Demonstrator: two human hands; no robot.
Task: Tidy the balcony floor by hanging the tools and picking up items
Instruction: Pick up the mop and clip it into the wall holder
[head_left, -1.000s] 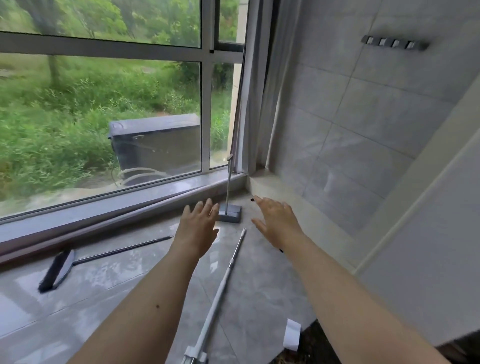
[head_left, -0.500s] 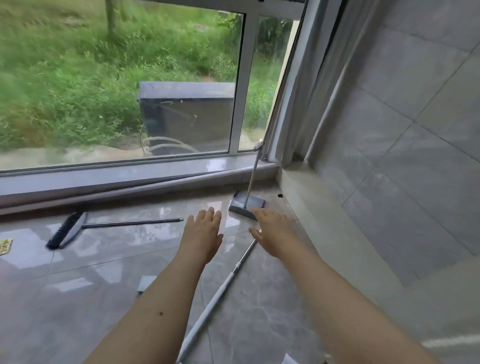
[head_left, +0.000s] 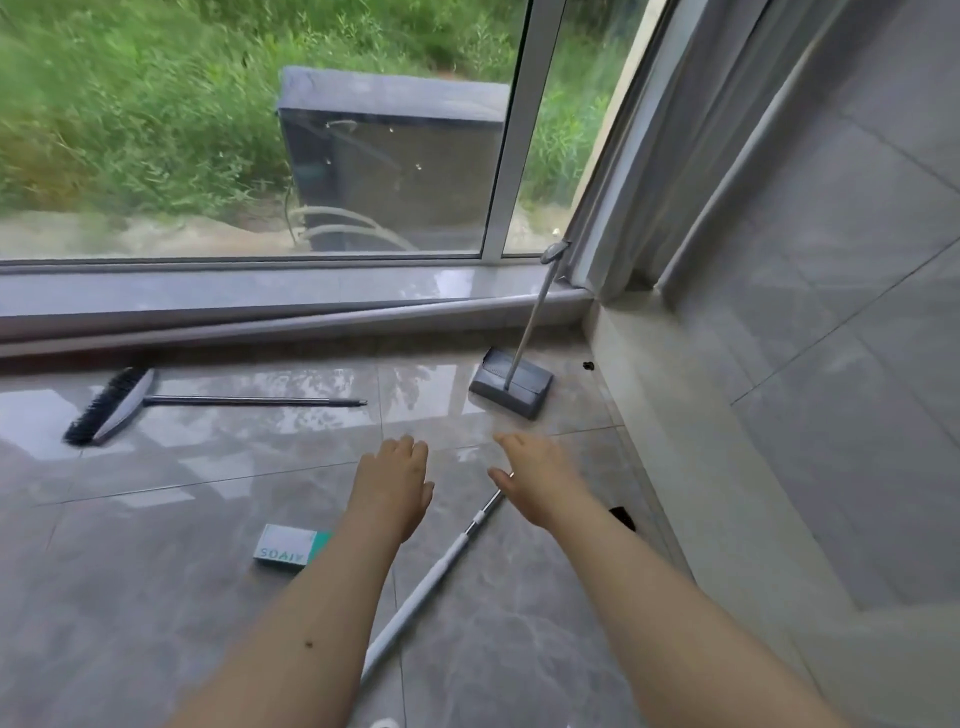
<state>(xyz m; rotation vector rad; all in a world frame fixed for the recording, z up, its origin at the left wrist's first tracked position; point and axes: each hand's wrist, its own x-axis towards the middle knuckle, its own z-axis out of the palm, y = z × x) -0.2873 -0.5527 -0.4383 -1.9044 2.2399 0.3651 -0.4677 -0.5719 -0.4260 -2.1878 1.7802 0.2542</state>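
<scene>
Nothing is tidied as yet, by my judgement: every tool in view lies or stands on the floor (head_left: 156, 597), and none hangs. The white-handled tool (head_left: 441, 566) lies slantwise on the tiles between the two forearms, its upper end passing under the right hand (head_left: 540, 480); its head is out of view. The small grey dustpan-like tool (head_left: 511, 382) stands near the corner, its thin handle leaning up to the window sill (head_left: 260, 296). The black brush (head_left: 111, 405) lies flat to the left, below the sill, well apart from both hands. A small white-and-green box (head_left: 291, 545) lies just beside the left forearm. A small dark object (head_left: 622, 518) lies at the wall base; I cannot identify it.

Left hand (head_left: 392, 486): fingers extended, holding nothing. Right hand: fingers extended and relaxed above the white handle, holding nothing; contact cannot be confirmed.

Outstanding: all hanging and all picking up. No hanger is visible.
</scene>
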